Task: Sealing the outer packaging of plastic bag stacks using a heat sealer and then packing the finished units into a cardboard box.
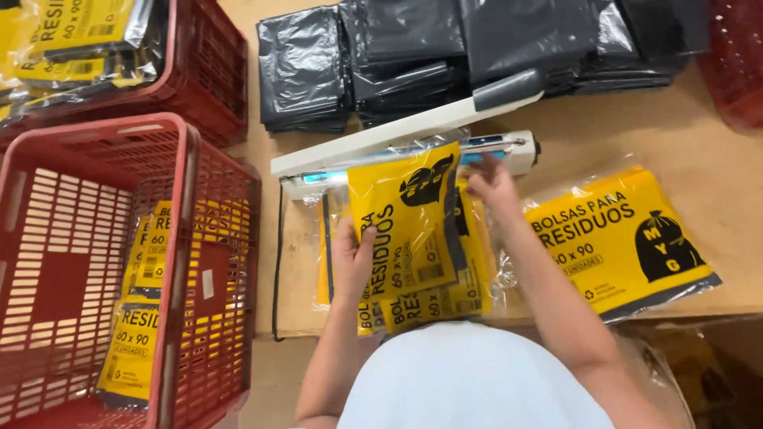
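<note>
1. A white bar-shaped heat sealer (pixel 397 139) lies across the tan wooden table (pixel 715 159).
2. Stacked black folded plastic bags (pixel 477 48) lie behind it.
3. A yellow plastic-wrapped bag packet (pixel 405 214), held by the left hand (pixel 352 258) and right hand (pixel 493 184), sits before the sealer.
4. A similar flat yellow packet (pixel 620 238) lies right of it.
5. A red slotted plastic crate (pixel 183 238) stands left of the table.

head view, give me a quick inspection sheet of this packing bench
surface: tan wooden bench, bare patches at the right and the near edge
job's things: yellow packet held up at the open white heat sealer; more yellow packets under it; one sealed packet lies flat to the right
clutter: stacks of folded black bags along the far edge
hands: left hand grips the packet's lower edge; right hand pinches its top by the sealer bar
cables: black cable runs from the sealer down over the bench's left edge
surroundings: red crate at left holding yellow packets; second red crate behind it, also with packets
</note>
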